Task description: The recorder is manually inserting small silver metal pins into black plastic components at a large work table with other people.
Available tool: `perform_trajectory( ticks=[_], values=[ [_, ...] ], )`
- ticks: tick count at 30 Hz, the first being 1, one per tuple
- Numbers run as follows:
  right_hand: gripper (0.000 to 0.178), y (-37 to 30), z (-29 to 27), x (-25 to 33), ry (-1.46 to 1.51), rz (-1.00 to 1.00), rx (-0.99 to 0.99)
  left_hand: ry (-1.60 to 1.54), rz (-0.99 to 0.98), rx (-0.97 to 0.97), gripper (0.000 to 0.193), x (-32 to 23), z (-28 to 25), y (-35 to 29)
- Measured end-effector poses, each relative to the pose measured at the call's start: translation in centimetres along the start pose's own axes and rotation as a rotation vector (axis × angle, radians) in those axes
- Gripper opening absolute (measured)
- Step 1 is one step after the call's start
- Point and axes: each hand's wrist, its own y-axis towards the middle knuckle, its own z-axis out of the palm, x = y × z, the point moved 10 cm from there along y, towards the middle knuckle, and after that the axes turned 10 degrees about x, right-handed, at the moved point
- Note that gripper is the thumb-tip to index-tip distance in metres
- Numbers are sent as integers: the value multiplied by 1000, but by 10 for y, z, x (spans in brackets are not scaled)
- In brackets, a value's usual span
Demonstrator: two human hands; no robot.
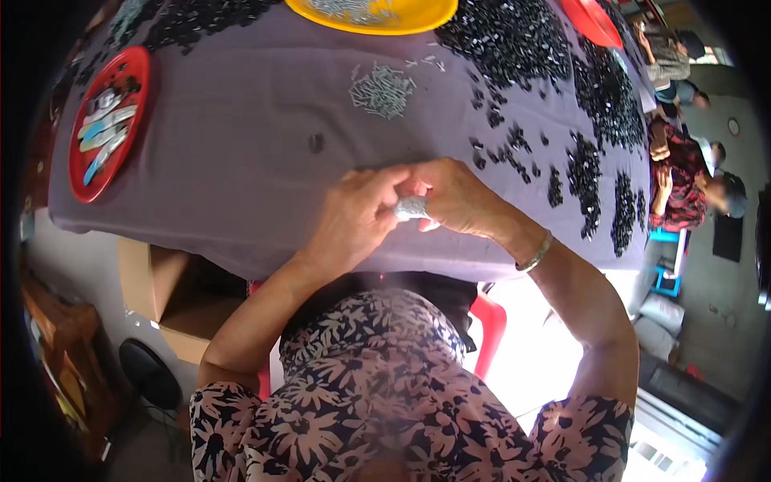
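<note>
Close to the table's front edge, my left hand (356, 210) and my right hand (464, 195) meet with fingers closed. Between them is a small whitish-grey bundle (412, 208), seemingly of thin short pins, gripped from both sides. Its ends are hidden by my fingers. Farther out on the cloth lies a loose pile of thin silvery-grey pins (383, 91), with a few stray ones beside it. One small dark piece (316, 143) lies by itself to the left of that pile.
The table wears a purple-grey cloth (241, 120). A red tray (143, 88) with blue-handled tools is at left. A yellow tray (377, 29) holds more pins at the far side. Small black parts (514, 44) lie heaped at right. An open cardboard box (140, 277) stands below left.
</note>
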Motion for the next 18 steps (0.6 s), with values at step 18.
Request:
perform_trajectory(
  ticks=[18],
  values=[
    [16, -89, -22, -75, 286, -448, -787, 246, -170, -247, 16, 18, -64, -9]
  ],
)
